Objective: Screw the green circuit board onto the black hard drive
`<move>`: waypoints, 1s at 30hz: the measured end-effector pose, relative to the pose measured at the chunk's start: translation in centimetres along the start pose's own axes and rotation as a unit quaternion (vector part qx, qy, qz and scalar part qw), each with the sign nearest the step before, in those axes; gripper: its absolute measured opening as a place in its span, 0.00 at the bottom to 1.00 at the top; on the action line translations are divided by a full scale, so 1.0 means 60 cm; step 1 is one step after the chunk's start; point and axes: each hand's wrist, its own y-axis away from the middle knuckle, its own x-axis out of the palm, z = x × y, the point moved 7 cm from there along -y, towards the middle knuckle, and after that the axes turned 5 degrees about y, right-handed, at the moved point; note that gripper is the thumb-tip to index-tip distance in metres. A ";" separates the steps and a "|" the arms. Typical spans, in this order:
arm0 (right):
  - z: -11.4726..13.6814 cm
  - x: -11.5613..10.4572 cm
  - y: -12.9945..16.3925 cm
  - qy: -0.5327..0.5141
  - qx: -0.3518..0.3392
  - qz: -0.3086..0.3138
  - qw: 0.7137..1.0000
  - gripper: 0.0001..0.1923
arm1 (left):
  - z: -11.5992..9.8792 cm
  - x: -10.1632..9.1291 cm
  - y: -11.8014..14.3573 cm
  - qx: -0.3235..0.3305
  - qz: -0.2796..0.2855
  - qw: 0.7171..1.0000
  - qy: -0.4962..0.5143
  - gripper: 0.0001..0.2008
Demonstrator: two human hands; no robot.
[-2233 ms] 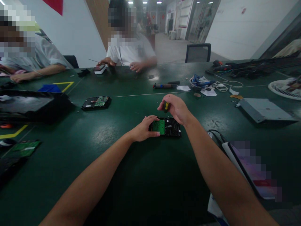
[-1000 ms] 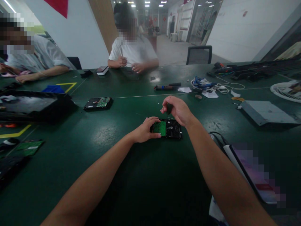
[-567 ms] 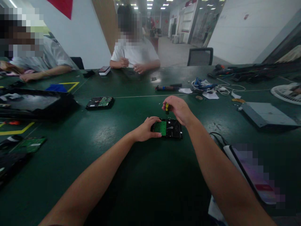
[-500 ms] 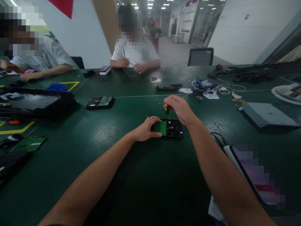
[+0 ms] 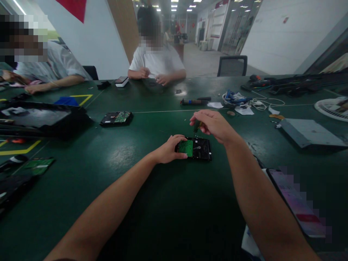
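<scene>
A black hard drive [image 5: 199, 148] with a green circuit board [image 5: 186, 148] facing up lies on the green table [image 5: 168, 217] in front of me. My left hand [image 5: 168, 148] grips its left end and holds it flat. Just above the drive's far edge, my right hand [image 5: 213, 125] pinches a small screwdriver [image 5: 196, 126] with a dark and yellow handle, its tip pointing down at the drive. The tip itself is too small to make out.
A second hard drive [image 5: 116, 118] lies to the far left, beside a black tray [image 5: 40, 121]. A grey metal case [image 5: 307, 132] and cables [image 5: 244, 99] lie to the right, a phone [image 5: 296, 203] by my right forearm. Two other people sit across the table.
My right hand has turned on the screwdriver, its fingers shifting around the handle above the same spot. My left hand and the drive have stayed put.
</scene>
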 end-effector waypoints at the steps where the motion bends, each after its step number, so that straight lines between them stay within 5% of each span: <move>1: -0.001 0.002 0.000 0.000 0.000 0.007 1.000 0.15 | 0.000 0.000 0.000 0.001 -0.002 1.000 0.001 0.36; 8: 0.007 0.010 0.003 -0.005 -0.003 0.044 0.999 0.15 | -0.001 0.000 0.000 0.007 -0.006 1.000 -0.002 0.35; 15: 0.022 0.004 0.008 0.076 -0.034 -0.001 0.997 0.12 | 0.001 0.000 0.000 0.005 -0.005 1.000 -0.002 0.36; 30: 0.006 0.018 0.014 -0.022 0.007 0.095 0.995 0.18 | -0.007 -0.001 0.000 0.000 -0.003 1.000 -0.005 0.36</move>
